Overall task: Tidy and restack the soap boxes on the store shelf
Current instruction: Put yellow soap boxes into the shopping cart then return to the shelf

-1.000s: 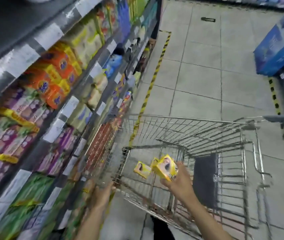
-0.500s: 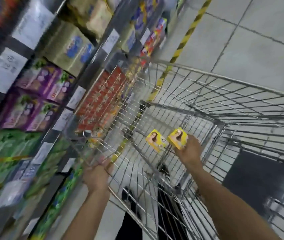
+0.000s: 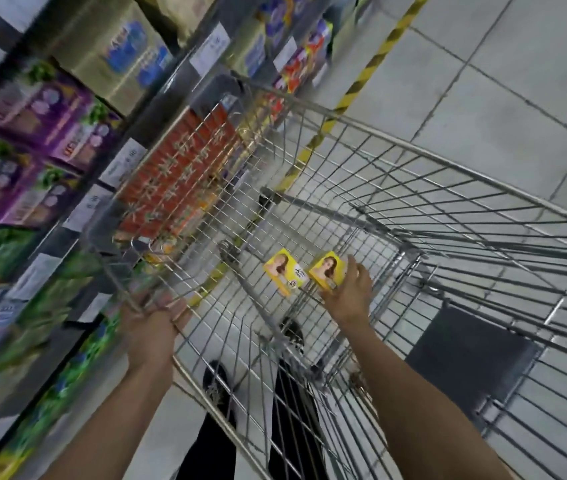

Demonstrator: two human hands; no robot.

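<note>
Soap box (image 3: 327, 274) gripped in my right hand (image 3: 349, 296) inside shopping cart (image 3: 413, 147); left hand (image 3: 152, 327) grips its rim

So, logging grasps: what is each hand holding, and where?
Right hand grips one yellow soap box by its right-hand edge; left hand grips the cart by its top rim.

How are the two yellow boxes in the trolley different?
The right box is gripped by the right hand; the left box lies untouched in the trolley. The left box shows a white side panel; the right box shows mostly yellow. Both are small, yellow, with a person's picture.
</note>
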